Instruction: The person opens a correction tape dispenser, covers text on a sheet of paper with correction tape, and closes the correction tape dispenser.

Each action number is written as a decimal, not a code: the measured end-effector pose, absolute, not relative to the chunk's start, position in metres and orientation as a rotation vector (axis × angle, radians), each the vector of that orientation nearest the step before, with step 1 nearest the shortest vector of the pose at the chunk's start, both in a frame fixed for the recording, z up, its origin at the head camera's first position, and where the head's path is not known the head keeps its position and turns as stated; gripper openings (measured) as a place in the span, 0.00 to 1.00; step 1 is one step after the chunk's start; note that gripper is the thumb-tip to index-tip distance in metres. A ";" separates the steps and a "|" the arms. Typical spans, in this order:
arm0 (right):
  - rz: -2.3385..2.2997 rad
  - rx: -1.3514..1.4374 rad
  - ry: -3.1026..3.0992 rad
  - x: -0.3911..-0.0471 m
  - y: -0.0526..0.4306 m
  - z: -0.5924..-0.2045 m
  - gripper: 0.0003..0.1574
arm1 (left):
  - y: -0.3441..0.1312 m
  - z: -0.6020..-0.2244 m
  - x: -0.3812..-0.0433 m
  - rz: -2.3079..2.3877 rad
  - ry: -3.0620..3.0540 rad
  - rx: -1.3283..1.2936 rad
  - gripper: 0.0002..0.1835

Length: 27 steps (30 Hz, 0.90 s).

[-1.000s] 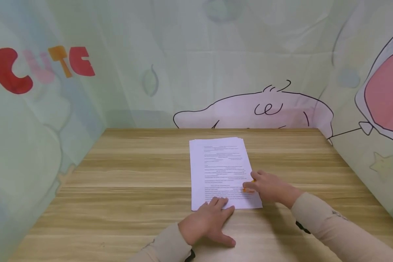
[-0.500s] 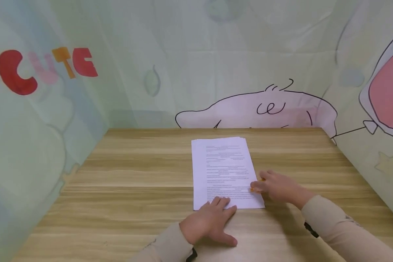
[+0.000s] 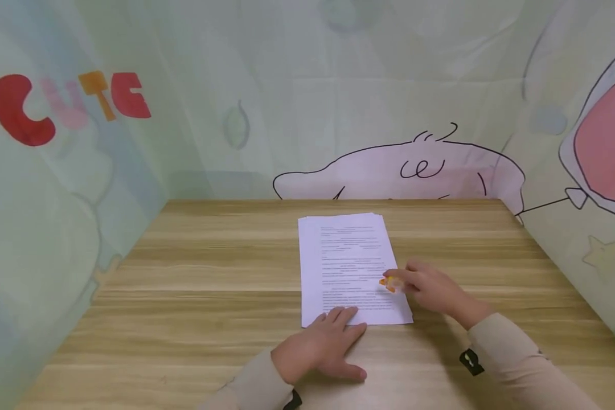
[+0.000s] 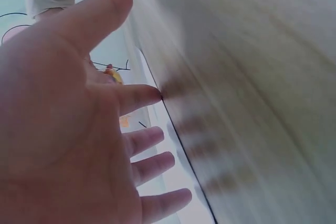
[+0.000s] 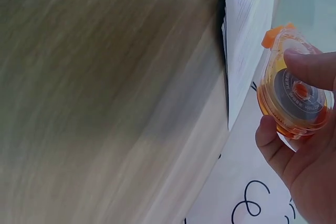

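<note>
A stack of printed white paper [image 3: 348, 256] lies on the wooden table. My left hand [image 3: 325, 347] rests over its near edge, fingers spread and thumb out on the wood; in the left wrist view the fingertips reach the paper's edge. My right hand [image 3: 433, 287] holds a clear and orange correction tape dispenser [image 3: 389, 283] over the paper's right side, close to the lower printed lines. In the right wrist view the thumb presses on the flat face of the dispenser [image 5: 296, 95], its orange tip pointing away from the palm. Part of its body is hidden by the hand.
The wooden tabletop [image 3: 210, 319] stretches around the paper on all sides. A printed cloth backdrop [image 3: 210, 131] with cartoon drawings encloses the back and both sides. Dark straps show at both sleeves, one near the right cuff [image 3: 471, 361].
My right hand first moved right with the correction tape dispenser to the paper's edge, then came up and slightly left, showing more of the dispenser. The left hand has stayed on the near edge.
</note>
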State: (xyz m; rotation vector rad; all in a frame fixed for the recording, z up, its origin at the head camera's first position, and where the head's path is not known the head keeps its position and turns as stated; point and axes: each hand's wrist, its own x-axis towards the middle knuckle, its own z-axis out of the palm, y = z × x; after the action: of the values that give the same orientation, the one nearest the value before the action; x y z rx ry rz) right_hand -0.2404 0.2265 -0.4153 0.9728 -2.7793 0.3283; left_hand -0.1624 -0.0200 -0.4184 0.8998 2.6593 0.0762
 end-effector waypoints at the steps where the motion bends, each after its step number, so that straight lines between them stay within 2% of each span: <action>1: 0.327 0.977 -2.784 -0.241 0.225 -0.416 0.26 | -0.021 -0.418 -0.161 0.078 2.663 0.897 0.44; 10: 0.287 1.007 -2.761 -0.240 0.212 -0.417 0.25 | -0.035 -0.415 -0.153 0.139 2.678 0.788 0.45; 27: 0.136 1.194 -2.703 -0.242 0.159 -0.418 0.24 | -0.036 -0.418 -0.155 0.061 2.697 0.859 0.47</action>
State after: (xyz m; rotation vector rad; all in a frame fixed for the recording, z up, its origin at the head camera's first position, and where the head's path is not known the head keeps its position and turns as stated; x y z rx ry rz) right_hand -0.2421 0.1590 -0.4177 1.1942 -2.7032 0.1363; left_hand -0.1550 -0.0361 -0.4177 0.8592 2.6967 0.0607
